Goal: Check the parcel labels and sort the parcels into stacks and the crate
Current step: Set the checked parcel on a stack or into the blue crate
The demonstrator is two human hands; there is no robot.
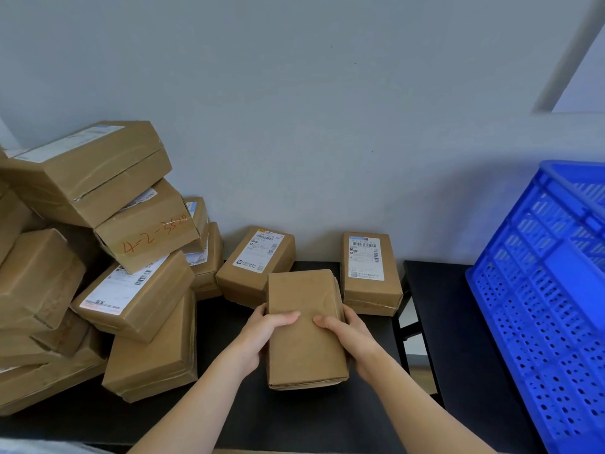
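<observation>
- Nearest the camera, on the dark table (327, 417), both forearms reach forward to one small brown parcel (306, 329), held between the two hands above the tabletop.
- Left hand (262, 335) clasps the parcel's left edge, thumb lying across the top face; right hand (350, 335) does the same on the right edge. Both are closed on it.
- Its upward face is bare cardboard with no label showing, so the label is probably on a hidden side and the parcel likely needs turning over to be checked.
- Judging by its size and the easy grip, it looks light; the cardboard seems stiff, though the near end flap gapes slightly, so holding the long side edges suits it better than the ends.
- Just beyond it, two labelled parcels lie apart on the table: one angled at the left (255, 265), one at the right (370, 273).
- Far left, an untidy pile of parcels (98, 257) leans against the wall.
- Off to the right, a blue crate (540, 306) stands on an adjoining dark surface.
</observation>
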